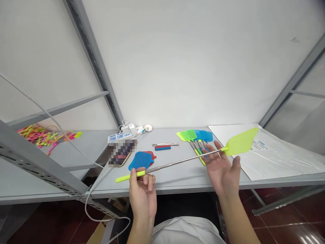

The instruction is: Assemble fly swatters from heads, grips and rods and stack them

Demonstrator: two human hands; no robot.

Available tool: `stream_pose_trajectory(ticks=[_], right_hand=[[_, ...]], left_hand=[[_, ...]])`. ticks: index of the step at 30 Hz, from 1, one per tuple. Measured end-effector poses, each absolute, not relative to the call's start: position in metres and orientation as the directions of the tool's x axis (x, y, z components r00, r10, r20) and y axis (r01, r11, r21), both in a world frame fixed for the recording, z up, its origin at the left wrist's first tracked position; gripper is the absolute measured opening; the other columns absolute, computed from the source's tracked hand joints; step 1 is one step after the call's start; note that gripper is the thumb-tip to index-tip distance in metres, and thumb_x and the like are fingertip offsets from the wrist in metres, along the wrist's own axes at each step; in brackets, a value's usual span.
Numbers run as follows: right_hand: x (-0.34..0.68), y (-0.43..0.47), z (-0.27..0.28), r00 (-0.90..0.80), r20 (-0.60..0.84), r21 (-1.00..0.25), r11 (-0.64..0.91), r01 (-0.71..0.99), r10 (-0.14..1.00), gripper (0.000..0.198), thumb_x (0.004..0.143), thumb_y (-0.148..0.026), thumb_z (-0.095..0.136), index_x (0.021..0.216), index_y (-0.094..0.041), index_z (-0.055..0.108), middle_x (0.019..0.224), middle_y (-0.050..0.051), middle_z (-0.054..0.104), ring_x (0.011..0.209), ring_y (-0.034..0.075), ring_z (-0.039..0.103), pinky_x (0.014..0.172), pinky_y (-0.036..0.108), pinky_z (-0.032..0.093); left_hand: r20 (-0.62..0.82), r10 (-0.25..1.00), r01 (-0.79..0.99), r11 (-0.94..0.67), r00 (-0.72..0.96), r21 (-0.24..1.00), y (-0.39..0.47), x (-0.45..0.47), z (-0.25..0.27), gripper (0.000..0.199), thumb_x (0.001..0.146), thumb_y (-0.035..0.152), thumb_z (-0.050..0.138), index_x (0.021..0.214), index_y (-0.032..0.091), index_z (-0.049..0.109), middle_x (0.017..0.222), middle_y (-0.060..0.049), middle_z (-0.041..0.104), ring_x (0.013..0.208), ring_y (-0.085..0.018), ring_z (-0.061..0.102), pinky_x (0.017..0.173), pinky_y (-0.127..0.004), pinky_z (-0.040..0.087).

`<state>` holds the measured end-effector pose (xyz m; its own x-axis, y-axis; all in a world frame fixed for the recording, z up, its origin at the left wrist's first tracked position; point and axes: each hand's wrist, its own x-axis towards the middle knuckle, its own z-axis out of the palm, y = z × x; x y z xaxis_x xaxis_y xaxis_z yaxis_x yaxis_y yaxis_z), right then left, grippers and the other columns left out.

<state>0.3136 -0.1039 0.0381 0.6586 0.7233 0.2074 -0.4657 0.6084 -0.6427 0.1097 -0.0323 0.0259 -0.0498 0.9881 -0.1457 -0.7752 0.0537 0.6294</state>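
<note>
A yellow-green fly swatter (242, 142) with an extended metal telescopic rod stretches across in front of me, tilted up to the right. My left hand (143, 191) is closed on its handle, thumb along the top. My right hand (223, 173) is turned palm up, fingers spread and open, just below the rod near the swatter head; whether it touches the rod I cannot tell. Behind my right hand lie several assembled swatters (191, 135) in green, yellow and blue. Near my left hand sit a blue swatter head (139, 160) and a partly covered red one (153, 156).
Metal rods (165, 144) and red and blue handles (163, 148) lie mid-table. At left are a blurred-out phone (123, 154), a power strip (119, 137) and a white cable (87, 206). A white wrapped board (276, 159) covers the right side. Colourful sticks (43, 137) lie on the left shelf.
</note>
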Motion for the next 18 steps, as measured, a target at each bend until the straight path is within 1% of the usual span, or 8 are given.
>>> stream_pose_trajectory(ticks=[3,6,9,11,13,15,17,18], right_hand=[[0.328,-0.107,0.04,0.736,0.099,-0.622,0.619,-0.48,0.67,0.046,0.087,-0.062,0.055,0.11,-0.024,0.069,0.111,0.005,0.07,0.101,0.022,0.067,0.084,0.039,0.055],[0.336,-0.107,0.035,0.811,0.004,-0.625,0.634,-0.455,0.586,0.027,0.083,-0.047,0.069,0.097,-0.024,0.07,0.096,0.001,0.071,0.088,0.017,0.068,0.08,0.034,0.056],[0.342,-0.106,0.032,0.876,0.017,-0.647,0.673,-0.358,0.482,0.027,0.079,-0.038,0.075,0.099,-0.022,0.069,0.089,0.0,0.07,0.076,0.013,0.064,0.072,0.028,0.055],[0.343,-0.105,0.031,0.905,0.031,-0.653,0.694,-0.302,0.424,0.03,0.078,-0.037,0.076,0.103,-0.023,0.067,0.091,-0.001,0.068,0.076,0.012,0.062,0.067,0.024,0.053],[0.336,-0.103,0.031,0.925,0.029,-0.661,0.702,-0.266,0.378,0.029,0.079,-0.038,0.075,0.103,-0.024,0.065,0.093,-0.003,0.065,0.074,0.01,0.059,0.061,0.022,0.049],[0.319,-0.099,0.028,0.928,0.007,-0.674,0.687,-0.27,0.372,0.026,0.08,-0.039,0.074,0.099,-0.024,0.064,0.088,-0.004,0.063,0.065,0.008,0.053,0.056,0.022,0.046],[0.29,-0.093,0.025,0.912,-0.025,-0.692,0.652,-0.31,0.408,0.025,0.08,-0.04,0.074,0.094,-0.022,0.062,0.077,-0.005,0.058,0.056,0.008,0.047,0.053,0.024,0.044],[0.274,-0.091,0.023,0.897,-0.035,-0.7,0.63,-0.336,0.44,0.026,0.079,-0.038,0.075,0.095,-0.023,0.062,0.072,-0.005,0.054,0.056,0.009,0.046,0.051,0.024,0.042]], left_hand=[[-0.153,0.988,-0.759,0.079,-0.028,0.647,-0.028,0.107,0.027,0.021,0.085,0.038,0.066,0.078,0.018,0.065,0.046,0.009,0.041,0.036,-0.005,0.032,0.05,-0.02,0.041],[-0.158,0.987,-0.738,0.105,-0.001,0.667,-0.019,0.096,0.028,0.021,0.084,0.035,0.064,0.072,0.018,0.065,0.042,0.009,0.039,0.035,-0.006,0.033,0.048,-0.021,0.041],[-0.157,0.988,-0.721,0.112,0.004,0.684,-0.006,0.075,0.032,0.033,0.086,0.037,0.058,0.059,0.017,0.062,0.037,0.007,0.035,0.032,-0.007,0.032,0.049,-0.024,0.043],[-0.139,0.99,-0.724,0.086,-0.014,0.685,0.001,0.063,0.034,0.039,0.086,0.036,0.055,0.052,0.017,0.056,0.036,0.007,0.032,0.032,-0.006,0.031,0.051,-0.024,0.045],[-0.115,0.992,-0.74,0.044,-0.044,0.671,0.003,0.061,0.034,0.039,0.086,0.033,0.054,0.05,0.018,0.052,0.036,0.007,0.029,0.032,-0.005,0.029,0.051,-0.022,0.042],[-0.099,0.992,-0.762,0.006,-0.077,0.647,0.0,0.07,0.03,0.041,0.086,0.033,0.054,0.049,0.018,0.047,0.038,0.007,0.028,0.033,-0.005,0.026,0.045,-0.02,0.035],[-0.096,0.991,-0.785,-0.01,-0.089,0.619,-0.007,0.09,0.025,0.043,0.086,0.035,0.054,0.049,0.019,0.041,0.04,0.007,0.029,0.033,-0.006,0.024,0.041,-0.021,0.027],[-0.105,0.993,-0.79,0.022,-0.054,0.612,-0.011,0.101,0.023,0.041,0.087,0.033,0.055,0.05,0.019,0.042,0.042,0.007,0.031,0.033,-0.006,0.023,0.04,-0.021,0.024]])
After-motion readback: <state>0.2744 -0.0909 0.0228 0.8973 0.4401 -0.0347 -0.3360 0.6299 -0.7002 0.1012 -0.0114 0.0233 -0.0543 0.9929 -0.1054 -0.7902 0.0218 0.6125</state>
